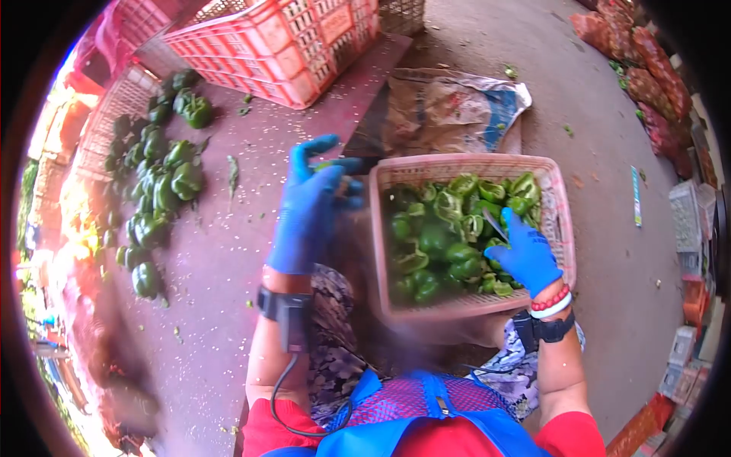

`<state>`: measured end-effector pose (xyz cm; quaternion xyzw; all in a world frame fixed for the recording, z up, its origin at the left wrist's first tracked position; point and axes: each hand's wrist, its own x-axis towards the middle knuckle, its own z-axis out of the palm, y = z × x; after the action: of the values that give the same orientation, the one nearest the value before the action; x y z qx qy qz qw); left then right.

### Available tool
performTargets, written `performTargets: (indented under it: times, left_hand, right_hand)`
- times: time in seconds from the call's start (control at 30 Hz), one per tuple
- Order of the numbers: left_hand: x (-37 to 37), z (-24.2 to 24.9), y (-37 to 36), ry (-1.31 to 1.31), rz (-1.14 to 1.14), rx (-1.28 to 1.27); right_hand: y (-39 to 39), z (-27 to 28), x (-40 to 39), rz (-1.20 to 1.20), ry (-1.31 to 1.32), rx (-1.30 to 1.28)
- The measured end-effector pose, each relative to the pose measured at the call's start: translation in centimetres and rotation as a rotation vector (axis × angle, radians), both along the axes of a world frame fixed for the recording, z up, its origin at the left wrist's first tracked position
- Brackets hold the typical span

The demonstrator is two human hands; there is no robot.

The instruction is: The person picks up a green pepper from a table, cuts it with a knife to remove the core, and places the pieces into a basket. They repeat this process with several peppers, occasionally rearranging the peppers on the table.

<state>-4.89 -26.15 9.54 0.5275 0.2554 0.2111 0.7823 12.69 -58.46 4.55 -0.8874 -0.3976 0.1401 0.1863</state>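
My left hand [308, 202], in a blue glove, is raised to the left of a pink plastic crate [563, 221]. Its fingers are spread and slightly blurred, with a small green bit showing between them. The crate holds green bell peppers [434, 240], some whole and some cut open with pale insides. Over the right part of the crate, my right hand [527, 253], also blue-gloved, is closed round a small knife [493, 222]. The knife's blade points up and left above the peppers; its handle is hidden in the glove.
Whole green peppers [164, 183] lie heaped on the pinkish surface [221, 251] at left. A larger red crate [266, 53] stands at the top. Behind my crate lies a crumpled sack [442, 110]. Filled red mesh sacks [647, 68] line the far right.
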Motion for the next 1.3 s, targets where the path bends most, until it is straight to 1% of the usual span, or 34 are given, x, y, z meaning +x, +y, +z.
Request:
performTargets:
  times: [0.03, 0.07, 0.13, 0.17, 0.2, 0.23, 0.27, 0.33, 0.43, 0.53, 0.57, 0.67, 0.7, 0.8, 0.83, 0.93, 1.03, 1.13, 1.17, 1.27, 1.3]
  left_hand:
    - [-1.2, 1.3, 1.6, 0.166, 0.058, 0.211]
    - [-2.6, 0.1, 4.5, 0.241, 0.047, 0.319]
    - [-4.4, -1.8, 7.9, 0.662, -0.034, 0.578]
    - [-5.2, -4.8, 9.0, 0.65, -0.072, 0.924]
    - [-6.5, -7.4, 10.0, 0.633, -0.106, 1.273]
    - [-7.2, -8.2, 8.7, 0.5, -0.079, 1.456]
    - [-7.0, -7.0, 7.3, 0.685, -0.161, 1.446]
    - [-7.3, -7.9, 8.3, 0.78, -0.198, 1.591]
    - [-7.2, -10.0, 13.5, 0.925, 0.117, 1.748]
    - [-5.7, -9.7, 18.6, 0.871, 0.42, 2.098]
    - [-5.1, -9.2, 19.9, 0.962, 0.45, 2.093]
    - [-4.3, -11.5, 27.5, 1.046, 0.119, 1.487]
    - [-3.9, -10.6, 27.4, 1.059, 0.101, 1.37]
    - [-1.3, -8.7, 23.9, 1.354, 0.039, 1.42]
    - [-0.4, -7.6, 23.8, 1.335, -0.045, 1.381]
    - [1.9, -11.7, 29.9, 0.949, 0.306, 1.912]
    - [6.1, -11.0, 31.7, 0.943, 0.331, 1.758]
    - [6.7, -8.4, 30.5, 1.067, 0.071, 1.463]
    - [6.1, -7.3, 30.5, 1.217, -0.027, 1.421]
    - [1.1, -7.0, 30.9, 1.376, 0.025, 1.4]
    - [-0.2, -5.9, 30.8, 1.548, -0.012, 1.303]
  right_hand:
    - [0.0, -0.6, 0.0, -0.019, -0.097, 0.009]
    - [0.5, -0.3, -0.4, 0.008, -0.005, 0.029]
    - [1.5, 1.3, -1.0, 0.066, 0.173, 0.064]
    - [1.7, 0.9, -1.2, 0.062, 0.203, 0.02]
    - [1.7, 0.5, -1.4, 0.097, 0.143, 0.008]
    - [1.6, -0.1, -1.4, 0.135, 0.085, -0.001]
    - [1.6, -0.7, -1.5, 0.17, 0.028, -0.01]
    - [1.9, -0.4, -1.8, 0.161, 0.07, -0.025]
    - [1.9, -0.9, -1.8, 0.17, 0.048, -0.03]
    - [2.4, -0.8, -2.2, 0.154, 0.054, -0.122]
    - [2.6, -1.0, -2.2, 0.167, 0.06, -0.124]
    - [3.3, -1.4, -2.1, 0.175, 0.064, -0.161]
    - [3.8, -1.0, -2.1, 0.179, 0.071, -0.17]
    - [5.0, -0.3, -2.1, 0.18, 0.097, -0.196]
    - [5.0, -0.6, -2.1, 0.199, 0.094, -0.191]
    - [6.1, -0.7, -2.7, 0.212, 0.099, -0.173]
    - [6.9, -1.7, -2.7, 0.244, 0.116, -0.176]
    - [7.1, -2.6, -2.4, 0.269, 0.125, -0.186]
    - [7.3, -2.7, -2.4, 0.268, 0.127, -0.198]
    - [7.7, -2.3, -2.6, 0.256, 0.15, -0.249]
    - [7.9, -2.1, -2.7, 0.25, 0.156, -0.267]
